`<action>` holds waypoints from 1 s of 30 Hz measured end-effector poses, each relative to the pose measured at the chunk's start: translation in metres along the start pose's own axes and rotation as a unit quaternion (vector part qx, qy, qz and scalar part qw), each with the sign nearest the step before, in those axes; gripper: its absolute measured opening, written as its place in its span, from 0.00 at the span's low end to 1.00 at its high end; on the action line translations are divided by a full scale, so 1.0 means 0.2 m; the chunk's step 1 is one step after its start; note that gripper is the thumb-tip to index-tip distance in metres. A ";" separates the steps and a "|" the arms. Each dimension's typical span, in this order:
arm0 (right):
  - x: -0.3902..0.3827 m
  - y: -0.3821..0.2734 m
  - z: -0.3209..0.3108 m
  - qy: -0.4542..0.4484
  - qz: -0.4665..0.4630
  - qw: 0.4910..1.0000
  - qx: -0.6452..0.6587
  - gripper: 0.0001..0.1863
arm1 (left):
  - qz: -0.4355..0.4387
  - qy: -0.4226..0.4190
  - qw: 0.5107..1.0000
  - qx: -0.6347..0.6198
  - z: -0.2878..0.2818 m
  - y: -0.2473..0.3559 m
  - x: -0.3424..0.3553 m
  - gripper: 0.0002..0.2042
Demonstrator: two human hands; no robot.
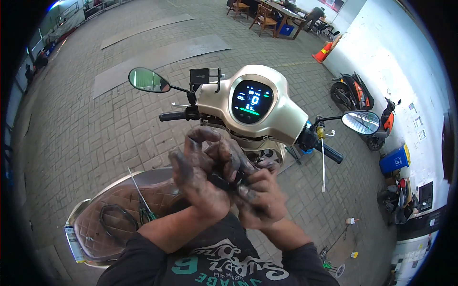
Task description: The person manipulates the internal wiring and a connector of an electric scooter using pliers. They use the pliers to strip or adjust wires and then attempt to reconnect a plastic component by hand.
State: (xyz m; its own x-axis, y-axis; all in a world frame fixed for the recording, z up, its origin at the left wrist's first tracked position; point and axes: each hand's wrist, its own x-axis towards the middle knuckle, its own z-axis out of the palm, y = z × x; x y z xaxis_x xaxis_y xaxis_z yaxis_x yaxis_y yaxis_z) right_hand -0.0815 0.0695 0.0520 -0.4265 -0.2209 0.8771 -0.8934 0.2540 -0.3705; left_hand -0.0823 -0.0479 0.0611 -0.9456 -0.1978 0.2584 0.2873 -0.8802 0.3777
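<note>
The fingers [229, 159] of the left hand [198, 178] curl partway in, the forefinger arched highest, and they close over a small dark part [223, 181] pinched between both hands (what the part is cannot be told — it is mostly covered). The right hand [260, 198] wraps it from the other side, fingers bent tight together with the knuckles upward, pressing against the left palm. Both hands are smeared black with grease and meet just in front of the person's chest, above the gap between seat and handlebar.

Beyond them stands a beige scooter [272, 112]: its lit round display [251, 101] faces up, a phone holder [204, 76] sits on the left bar, and a mirror [148, 80] sticks out on either side. A long screwdriver [323, 164] hangs near the right grip [329, 152].

Behind the left forearm, the brown quilted seat [102, 209] carries a black rubber loop [117, 221] near its middle, a green-handled tool [143, 205] toward its front, and a spray can [74, 244] lies along its left edge.
</note>
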 end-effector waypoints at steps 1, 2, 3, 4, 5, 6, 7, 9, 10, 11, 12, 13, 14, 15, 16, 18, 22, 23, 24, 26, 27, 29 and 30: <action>-0.01 0.01 0.00 -0.024 -0.003 1.000 -0.007 0.14 | -0.034 0.028 0.999 0.007 -0.02 0.00 0.01 0.31; -0.02 0.03 -0.01 -0.015 0.007 1.000 -0.019 0.15 | -0.019 0.017 1.000 -0.007 -0.03 -0.02 0.00 0.31; -0.02 0.03 -0.01 -0.012 0.008 1.000 -0.019 0.15 | -0.022 0.016 1.000 -0.005 -0.02 -0.02 -0.01 0.31; -0.01 0.02 0.00 -0.007 0.006 1.000 -0.017 0.15 | -0.014 -0.001 1.000 -0.002 0.01 0.00 -0.02 0.31; 0.00 0.02 0.00 -0.002 0.004 1.000 -0.014 0.16 | -0.007 -0.018 1.000 0.000 0.02 0.01 -0.02 0.30; -0.02 0.00 -0.02 -0.095 -0.012 0.995 -0.025 0.16 | -0.029 0.017 0.999 -0.011 0.02 0.02 0.00 0.31; -0.03 0.02 -0.02 -0.092 -0.011 0.995 -0.025 0.16 | -0.030 0.016 0.999 -0.009 0.00 0.01 -0.01 0.31; -0.03 0.08 -0.01 -0.022 0.001 0.999 -0.026 0.16 | -0.019 0.074 0.996 0.036 -0.05 -0.03 0.00 0.30; -0.01 0.09 -0.02 -0.011 0.002 1.000 -0.021 0.17 | 0.009 0.017 1.000 0.019 -0.06 -0.04 -0.02 0.30; -0.01 0.06 -0.01 -0.014 0.002 1.000 -0.023 0.17 | 0.010 0.018 1.000 0.016 -0.06 -0.03 -0.02 0.30; -0.03 0.02 0.00 -0.028 -0.008 1.000 -0.006 0.17 | -0.004 0.008 1.000 0.015 -0.05 -0.01 -0.02 0.30; -0.04 0.00 0.01 -0.038 -0.018 0.999 0.014 0.17 | -0.017 -0.005 1.000 0.019 -0.04 0.01 -0.01 0.32; -0.04 0.02 -0.02 -0.078 -0.014 0.996 -0.030 0.16 | -0.028 0.017 0.999 0.017 -0.03 0.00 0.00 0.32; -0.03 0.03 -0.03 -0.076 -0.015 0.997 -0.029 0.16 | -0.027 0.015 0.999 0.018 -0.02 -0.01 -0.02 0.32; -0.03 0.04 -0.04 -0.044 -0.011 0.998 -0.034 0.16 | -0.013 0.008 0.999 0.043 -0.02 -0.02 -0.04 0.32; -0.06 0.03 -0.01 0.011 -0.004 1.000 -0.017 0.16 | 0.007 -0.009 0.999 0.044 0.02 -0.01 -0.07 0.31; -0.21 -0.01 -0.01 -0.006 0.063 0.997 -0.034 0.13 | -0.037 0.032 0.992 0.113 -0.04 -0.04 -0.12 0.33; -0.22 -0.02 0.00 -0.004 0.066 0.997 -0.035 0.13 | -0.041 0.032 0.992 0.114 -0.04 -0.03 -0.13 0.33; -0.24 -0.05 0.02 0.021 0.076 0.997 -0.025 0.13 | -0.031 0.015 0.993 0.115 -0.03 -0.03 -0.14 0.33; -0.23 -0.05 0.01 0.044 0.076 0.996 -0.019 0.13 | -0.014 0.004 0.991 0.131 -0.02 -0.02 -0.15 0.35; -0.22 -0.04 -0.01 0.027 0.080 0.996 -0.024 0.13 | -0.013 0.002 0.992 0.129 -0.03 -0.03 -0.15 0.35; -0.22 -0.04 -0.03 -0.002 0.093 0.995 -0.034 0.12 | -0.019 -0.008 0.985 0.172 -0.05 -0.04 -0.16 0.36; -0.22 -0.06 0.00 0.022 0.088 0.996 -0.023 0.13 | -0.020 -0.010 0.985 0.173 -0.05 -0.02 -0.17 0.36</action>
State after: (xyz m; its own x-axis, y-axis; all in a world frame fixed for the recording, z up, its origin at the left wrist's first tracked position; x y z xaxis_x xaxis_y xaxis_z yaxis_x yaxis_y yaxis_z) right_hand -0.0513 0.0767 0.0189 -0.5691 -0.1276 0.8123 -0.7972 0.3276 -0.5071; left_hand -0.0534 -0.0413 0.0425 -0.9550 -0.1553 0.2529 0.2884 -0.6863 0.6677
